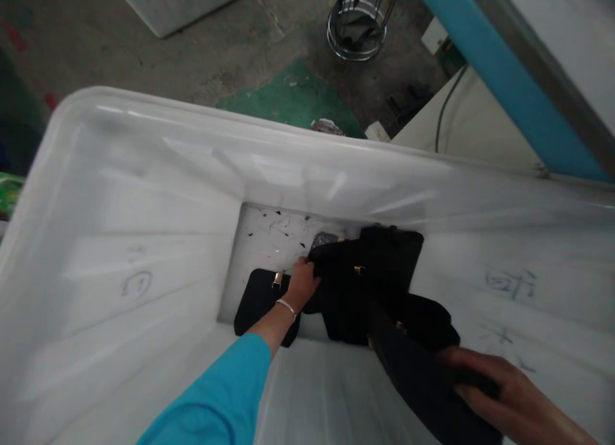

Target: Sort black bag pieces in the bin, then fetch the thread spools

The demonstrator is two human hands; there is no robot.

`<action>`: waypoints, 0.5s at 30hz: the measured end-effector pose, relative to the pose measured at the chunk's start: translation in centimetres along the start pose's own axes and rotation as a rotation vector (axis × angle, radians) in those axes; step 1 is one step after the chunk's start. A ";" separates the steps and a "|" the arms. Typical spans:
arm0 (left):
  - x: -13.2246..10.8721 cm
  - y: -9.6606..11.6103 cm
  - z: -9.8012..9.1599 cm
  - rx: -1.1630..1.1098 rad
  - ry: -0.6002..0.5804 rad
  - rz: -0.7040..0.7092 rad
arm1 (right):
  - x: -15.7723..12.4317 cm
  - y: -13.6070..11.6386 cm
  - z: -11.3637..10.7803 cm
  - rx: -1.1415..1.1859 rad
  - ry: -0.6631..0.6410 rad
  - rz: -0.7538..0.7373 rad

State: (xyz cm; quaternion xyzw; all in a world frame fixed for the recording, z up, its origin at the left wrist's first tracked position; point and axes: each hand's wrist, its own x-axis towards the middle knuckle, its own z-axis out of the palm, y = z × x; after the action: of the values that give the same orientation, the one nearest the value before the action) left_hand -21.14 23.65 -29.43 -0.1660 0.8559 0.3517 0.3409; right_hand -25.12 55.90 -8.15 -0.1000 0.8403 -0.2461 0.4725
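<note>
Deep in a white plastic bin (144,195) lie several black flat pieces (336,291) with small gold-coloured metal fittings, some overlapping. They look like fabric or leather; I cannot tell their exact kind. My left hand (303,280), with a thin bracelet at the wrist, reaches to the bin's floor and its curled fingers grip the left edge of one black piece. Left of that wrist lies a separate black piece (259,298) with a gold fitting. My right hand (494,387) is closed on another black flat piece (418,374), raised nearer the camera and slightly blurred.
Small dark scraps (278,227) are scattered on the bin's floor. Handwritten marks (512,283) show on its walls. Beyond the rim are a round metal rack (356,32), a blue-edged surface (519,80), a cable (446,105) and another white container (182,3).
</note>
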 end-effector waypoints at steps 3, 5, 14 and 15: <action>0.9 0.7 1.9 0.037 0.111 -0.204 | 3.1 1.1 1.7 -0.115 0.074 0.044; 0.9 1.0 2.9 0.037 0.130 -0.274 | 7.2 2.8 3.3 -0.198 0.222 0.071; -0.9 -2.2 3.4 0.026 0.013 -0.167 | 21.3 9.2 4.5 -0.150 0.522 0.291; -1.1 -2.4 3.5 0.024 0.004 -0.160 | 21.6 9.5 4.4 -0.130 0.538 0.324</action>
State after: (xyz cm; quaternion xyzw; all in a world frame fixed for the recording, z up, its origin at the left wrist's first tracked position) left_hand -17.42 24.52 -31.68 -0.2305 0.8447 0.3129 0.3680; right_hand -32.30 53.99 -30.99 0.0738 0.9541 -0.1311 0.2590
